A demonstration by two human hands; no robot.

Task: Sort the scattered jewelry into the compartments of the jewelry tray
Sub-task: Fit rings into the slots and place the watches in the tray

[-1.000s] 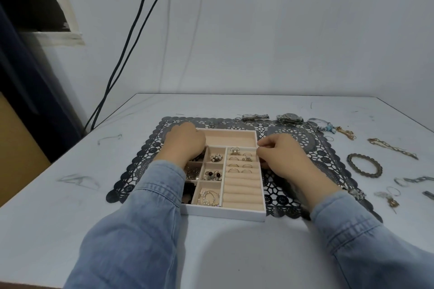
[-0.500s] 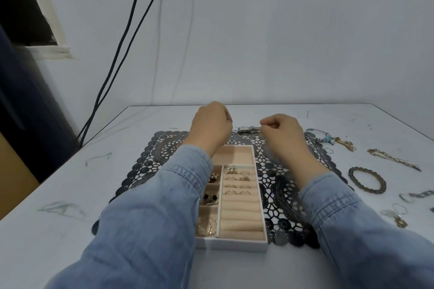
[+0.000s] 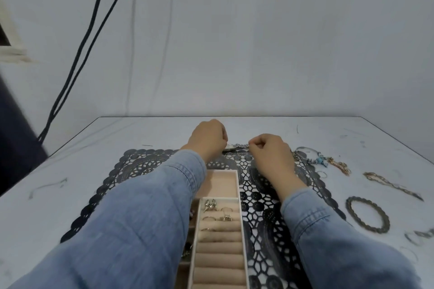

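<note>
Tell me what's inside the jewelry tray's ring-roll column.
A few rings sit in the far slots of the jewelry tray; nearer rolls look bare. The left sleeve hides most of the neighbouring compartments.

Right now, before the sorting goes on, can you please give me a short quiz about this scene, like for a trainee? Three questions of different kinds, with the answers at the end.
1. True or false: several rings already sit in the tray.
2. Where does the round bracelet lie?
A) in the tray
B) on the table, to the right of the mat
C) on the left sleeve
3. Fill in: between the left hand and the right hand lies a metal ____.
Key: 1 true; 2 B; 3 watch.
</note>
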